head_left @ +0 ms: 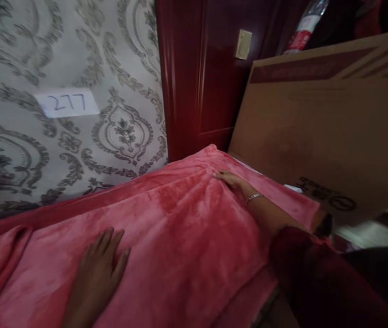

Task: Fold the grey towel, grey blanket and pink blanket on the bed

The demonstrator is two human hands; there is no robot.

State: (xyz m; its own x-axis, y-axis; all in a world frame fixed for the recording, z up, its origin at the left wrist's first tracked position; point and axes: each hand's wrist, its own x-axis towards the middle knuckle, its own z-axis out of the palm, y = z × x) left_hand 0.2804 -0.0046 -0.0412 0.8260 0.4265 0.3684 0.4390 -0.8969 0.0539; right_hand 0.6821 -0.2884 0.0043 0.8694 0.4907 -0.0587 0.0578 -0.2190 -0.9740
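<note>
A plush pink-red blanket (194, 237) covers the surface in front of me, running from the near edge to a corner by the dark red panel. My left hand (100, 269) lies flat on it at the lower left, fingers stretched out and holding nothing. Farther off, near that corner, my right hand (231, 179) has its fingers closed on the blanket, and creases fan out from the fingertips. A thin bracelet (255, 197) circles the right wrist, above a dark red sleeve (317, 269). At the left edge, part of the blanket is folded over.
Patterned wallpaper (125, 132) with a paper label (69, 103) reading 277 rises behind the blanket. A dark red wooden panel (194, 82) stands at the back. On the right leans a large cardboard box (317, 127), with a plastic bottle (305, 32) behind its top edge.
</note>
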